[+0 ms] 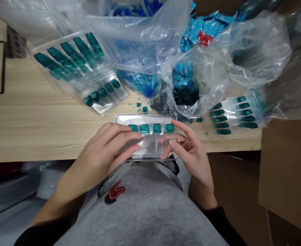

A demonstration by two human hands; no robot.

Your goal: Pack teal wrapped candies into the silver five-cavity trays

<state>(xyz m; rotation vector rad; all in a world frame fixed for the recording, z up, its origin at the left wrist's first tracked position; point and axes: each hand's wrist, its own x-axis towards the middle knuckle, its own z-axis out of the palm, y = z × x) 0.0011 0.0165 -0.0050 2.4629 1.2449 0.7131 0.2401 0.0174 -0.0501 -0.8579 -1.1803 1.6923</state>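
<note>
A clear plastic blister tray (150,148) lies at the table's front edge, close to my body. Several teal translucent blocks (156,128) sit in a row across its back part. My left hand (110,145) reaches over the tray's left end, fingers stretched out and thumb a little apart; its fingertips partly cover the leftmost block. At the right end is my right hand (187,147), index finger extended along the back corner. Its other fingers bend loosely above the tray, with the thumb apart. Nothing shows between the fingers of either hand.
Filled trays of teal pieces lie at back left (104,92) and right (233,118). Behind the tray stand clear bags, one with blue pieces (137,58), another with dark pieces (186,95) and blue wrappers. Teal crumbs (145,109) dot the wooden table (37,126). Cardboard (286,174) stands right.
</note>
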